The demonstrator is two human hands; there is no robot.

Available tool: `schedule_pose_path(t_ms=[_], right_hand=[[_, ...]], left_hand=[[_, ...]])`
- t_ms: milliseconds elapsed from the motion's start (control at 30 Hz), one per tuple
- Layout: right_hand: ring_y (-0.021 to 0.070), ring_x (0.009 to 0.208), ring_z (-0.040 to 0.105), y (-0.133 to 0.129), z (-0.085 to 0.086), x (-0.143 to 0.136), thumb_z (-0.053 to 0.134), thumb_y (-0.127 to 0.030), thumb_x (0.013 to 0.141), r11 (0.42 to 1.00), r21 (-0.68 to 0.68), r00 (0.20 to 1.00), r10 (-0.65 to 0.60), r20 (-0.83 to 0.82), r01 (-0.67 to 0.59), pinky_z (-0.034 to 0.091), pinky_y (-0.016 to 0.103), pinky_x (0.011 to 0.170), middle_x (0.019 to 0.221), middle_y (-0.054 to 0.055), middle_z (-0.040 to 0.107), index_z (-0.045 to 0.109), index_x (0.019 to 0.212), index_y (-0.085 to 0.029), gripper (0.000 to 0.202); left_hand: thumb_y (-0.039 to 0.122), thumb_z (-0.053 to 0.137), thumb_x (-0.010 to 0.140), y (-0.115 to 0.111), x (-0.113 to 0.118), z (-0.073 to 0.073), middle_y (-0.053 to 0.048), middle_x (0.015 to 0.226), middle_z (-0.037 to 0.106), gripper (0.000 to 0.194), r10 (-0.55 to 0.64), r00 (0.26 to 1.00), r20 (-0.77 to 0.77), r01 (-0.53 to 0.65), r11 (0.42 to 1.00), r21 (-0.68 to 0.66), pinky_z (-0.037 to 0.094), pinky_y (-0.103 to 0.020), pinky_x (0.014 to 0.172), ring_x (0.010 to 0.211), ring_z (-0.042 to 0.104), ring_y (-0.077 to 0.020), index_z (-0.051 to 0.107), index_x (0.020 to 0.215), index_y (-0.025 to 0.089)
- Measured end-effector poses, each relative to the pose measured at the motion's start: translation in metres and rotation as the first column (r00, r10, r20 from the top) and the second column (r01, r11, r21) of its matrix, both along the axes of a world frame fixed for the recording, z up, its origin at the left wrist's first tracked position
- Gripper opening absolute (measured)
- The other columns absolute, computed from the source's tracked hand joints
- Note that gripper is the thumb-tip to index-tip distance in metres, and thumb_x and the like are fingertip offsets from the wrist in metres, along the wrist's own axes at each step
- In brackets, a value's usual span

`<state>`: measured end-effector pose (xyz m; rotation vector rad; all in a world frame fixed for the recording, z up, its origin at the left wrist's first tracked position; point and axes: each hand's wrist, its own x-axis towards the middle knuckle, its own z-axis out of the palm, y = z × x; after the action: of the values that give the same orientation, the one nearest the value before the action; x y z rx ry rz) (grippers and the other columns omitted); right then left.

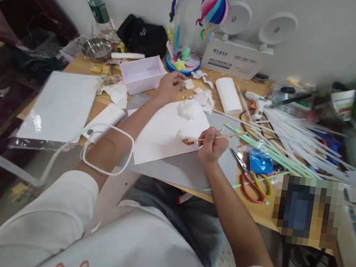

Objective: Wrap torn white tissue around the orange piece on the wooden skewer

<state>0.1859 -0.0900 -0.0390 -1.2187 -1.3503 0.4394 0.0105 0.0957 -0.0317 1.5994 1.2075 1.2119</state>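
Observation:
My right hand is closed around a thin wooden stick that slants over the white sheet. By the stick's left end lies a small tuft of white fluff, with a small orange and dark piece against it. A larger clump of fluff rests farther back on the sheet. My left hand hovers beside the lilac box, fingers bent and slightly apart, with nothing visible in them. Under the sheet is a grey cutting mat.
Scissors, a glue gun and many translucent sticks lie to the right. A colourful balloon ornament and a two-lamp light stand behind. On the left are a packet of white sheets and a steel bowl.

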Motion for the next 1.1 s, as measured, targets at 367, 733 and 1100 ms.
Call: schedule_pose_path(t_ms=[367, 733, 1100], right_hand=[[0.0082, 0.042, 0.045, -0.001, 0.0, -0.002, 0.041, -0.056, 0.101, 1.0, 0.006, 0.998, 0.016, -0.059, -0.016, 0.034, 0.027, 0.05, 0.043, -0.003, 0.047, 0.055, 0.053, -0.021, 0.061], [0.0085, 0.047, 0.047, 0.001, 0.001, -0.001, 0.036, -0.057, 0.102, 0.999, 0.011, 0.994, -0.035, 0.104, 0.034, 0.035, 0.027, 0.054, 0.048, -0.003, 0.051, 0.053, 0.057, -0.021, 0.06], [0.0096, 0.049, 0.047, 0.001, 0.002, 0.001, 0.033, -0.059, 0.103, 0.995, 0.029, 0.981, -0.094, 0.169, 0.09, 0.035, 0.029, 0.057, 0.05, -0.002, 0.051, 0.052, 0.057, -0.022, 0.062]], left_hand=[[0.03, 0.077, 0.08, -0.159, -0.04, 0.013, -0.004, 0.08, 0.075, 0.028, -0.261, 0.963, 0.067, 0.269, 0.93, -0.251, 0.056, -0.029, 0.079, 0.077, 0.071, -0.0157, 0.073, 0.105, 0.016], [0.024, 0.068, 0.084, -0.187, -0.028, 0.01, -0.004, 0.093, 0.08, 0.012, -0.432, 0.879, -0.202, 0.388, 0.894, -0.224, 0.056, -0.03, 0.088, 0.09, 0.073, -0.0196, 0.079, 0.086, 0.019], [0.018, 0.063, 0.089, -0.174, -0.01, -0.001, -0.004, 0.104, 0.079, 0.018, -0.378, 0.848, -0.371, 0.393, 0.919, -0.039, 0.055, -0.032, 0.088, 0.092, 0.072, -0.0192, 0.078, 0.097, 0.022]])
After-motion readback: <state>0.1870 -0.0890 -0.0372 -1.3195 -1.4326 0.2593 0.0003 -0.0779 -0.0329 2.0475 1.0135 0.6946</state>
